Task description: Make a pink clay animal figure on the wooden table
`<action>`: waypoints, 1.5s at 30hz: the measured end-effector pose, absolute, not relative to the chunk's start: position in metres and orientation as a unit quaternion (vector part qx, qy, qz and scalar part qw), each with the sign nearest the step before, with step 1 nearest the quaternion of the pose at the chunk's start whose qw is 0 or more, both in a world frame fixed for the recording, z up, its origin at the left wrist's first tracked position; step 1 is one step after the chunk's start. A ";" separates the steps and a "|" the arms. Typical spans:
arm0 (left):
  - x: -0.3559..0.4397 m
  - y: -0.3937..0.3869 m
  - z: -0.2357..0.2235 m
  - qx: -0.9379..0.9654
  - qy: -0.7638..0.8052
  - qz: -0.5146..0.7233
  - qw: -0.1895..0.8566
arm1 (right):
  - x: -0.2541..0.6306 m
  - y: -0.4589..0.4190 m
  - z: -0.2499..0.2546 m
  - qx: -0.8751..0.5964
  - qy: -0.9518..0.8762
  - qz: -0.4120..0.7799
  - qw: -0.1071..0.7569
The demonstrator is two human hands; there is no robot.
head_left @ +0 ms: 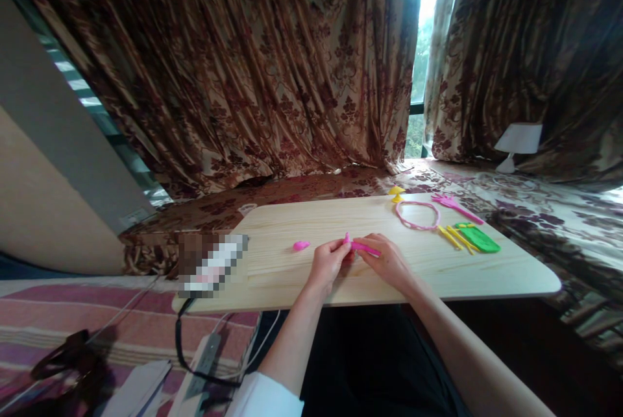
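Over the near middle of the table, my left hand (327, 264) and my right hand (388, 261) are both closed on one piece of pink modelling clay (366, 249). The piece looks like a roll or strip, lying along the right fingers. Its other end pokes up as a small tip between the left thumb and fingers. Fingers hide part of it. A loose pink clay lump (301, 246) rests on the tabletop to the left of my left hand.
The pale wooden table (277, 222) also holds a pink ring (417, 228), a yellow shape (396, 194), a pink hand-shaped piece with a handle (460, 209), thin yellow sticks (450, 238) and a flat green piece (481, 239). A blurred-out object (217, 266) lies at the left edge.
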State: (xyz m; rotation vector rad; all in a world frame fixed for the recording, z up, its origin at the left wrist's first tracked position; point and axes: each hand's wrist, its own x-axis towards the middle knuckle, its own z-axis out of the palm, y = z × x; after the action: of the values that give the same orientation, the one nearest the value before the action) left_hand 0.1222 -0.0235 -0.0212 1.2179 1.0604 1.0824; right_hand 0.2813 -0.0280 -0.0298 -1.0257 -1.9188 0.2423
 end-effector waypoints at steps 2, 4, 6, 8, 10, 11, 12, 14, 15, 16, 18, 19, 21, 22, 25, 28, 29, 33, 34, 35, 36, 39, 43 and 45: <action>0.122 -0.024 -0.022 0.525 0.444 0.462 0.560 | 0.281 -0.027 -0.031 -0.424 -0.770 0.097 0.467; 0.121 -0.025 -0.022 0.538 0.433 0.460 0.558 | 0.281 -0.026 -0.032 -0.429 -0.764 0.098 0.472; 0.118 -0.026 -0.021 0.554 0.421 0.453 0.558 | 0.282 -0.025 -0.032 -0.429 -0.763 0.101 0.473; 0.114 -0.027 -0.020 0.566 0.411 0.447 0.557 | 0.282 -0.025 -0.031 -0.426 -0.764 0.106 0.473; 0.110 -0.027 -0.021 0.573 0.410 0.446 0.552 | 0.282 -0.025 -0.030 -0.422 -0.767 0.111 0.471; 0.109 -0.027 -0.021 0.575 0.411 0.446 0.549 | 0.282 -0.026 -0.030 -0.419 -0.768 0.114 0.470; 0.108 -0.026 -0.022 0.576 0.413 0.446 0.546 | 0.282 -0.026 -0.029 -0.417 -0.770 0.116 0.469; 0.108 -0.025 -0.024 0.575 0.416 0.447 0.544 | 0.282 -0.027 -0.029 -0.413 -0.772 0.121 0.467; 0.109 -0.025 -0.024 0.574 0.417 0.448 0.545 | 0.282 -0.027 -0.028 -0.411 -0.773 0.123 0.467; 0.109 -0.025 -0.025 0.572 0.417 0.449 0.546 | 0.281 -0.028 -0.028 -0.409 -0.774 0.126 0.467; 0.110 -0.026 -0.024 0.566 0.412 0.453 0.552 | 0.281 -0.028 -0.028 -0.406 -0.774 0.131 0.467; 0.110 -0.027 -0.023 0.563 0.407 0.456 0.557 | 0.281 -0.029 -0.027 -0.404 -0.774 0.133 0.469; 0.110 -0.030 -0.020 0.554 0.391 0.461 0.573 | 0.281 -0.030 -0.026 -0.401 -0.772 0.139 0.473; 0.110 -0.032 -0.018 0.548 0.383 0.463 0.582 | 0.281 -0.030 -0.026 -0.399 -0.772 0.142 0.474; 0.112 -0.035 -0.015 0.523 0.373 0.472 0.604 | 0.281 -0.032 -0.024 -0.392 -0.773 0.150 0.475; 0.117 -0.035 -0.017 0.501 0.380 0.480 0.612 | 0.282 -0.033 -0.022 -0.388 -0.777 0.152 0.473; 0.119 -0.035 -0.018 0.497 0.384 0.480 0.612 | 0.283 -0.033 -0.022 -0.388 -0.777 0.151 0.472; 0.121 -0.033 -0.021 0.495 0.401 0.474 0.608 | 0.283 -0.033 -0.022 -0.389 -0.781 0.142 0.467; 0.121 -0.033 -0.021 0.499 0.405 0.472 0.603 | 0.282 -0.032 -0.023 -0.391 -0.782 0.137 0.466; 0.120 -0.033 -0.021 0.503 0.411 0.472 0.596 | 0.282 -0.031 -0.024 -0.394 -0.781 0.131 0.467; 0.118 -0.032 -0.021 0.508 0.418 0.473 0.586 | 0.282 -0.029 -0.026 -0.399 -0.779 0.122 0.468; 0.112 -0.031 -0.023 0.528 0.448 0.490 0.530 | 0.282 -0.024 -0.033 -0.425 -0.764 0.084 0.477; 0.110 -0.029 -0.028 0.582 0.469 0.507 0.429 | 0.283 -0.019 -0.038 -0.450 -0.752 0.043 0.480; 0.112 -0.028 -0.030 0.611 0.466 0.509 0.386 | 0.283 -0.020 -0.038 -0.451 -0.755 0.032 0.475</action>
State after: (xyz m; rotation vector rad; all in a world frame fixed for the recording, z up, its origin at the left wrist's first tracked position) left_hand 0.1122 -0.0277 -0.0297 1.5563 1.1875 1.2966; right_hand 0.2828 -0.0203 -0.0382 -1.1035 -1.8467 0.0772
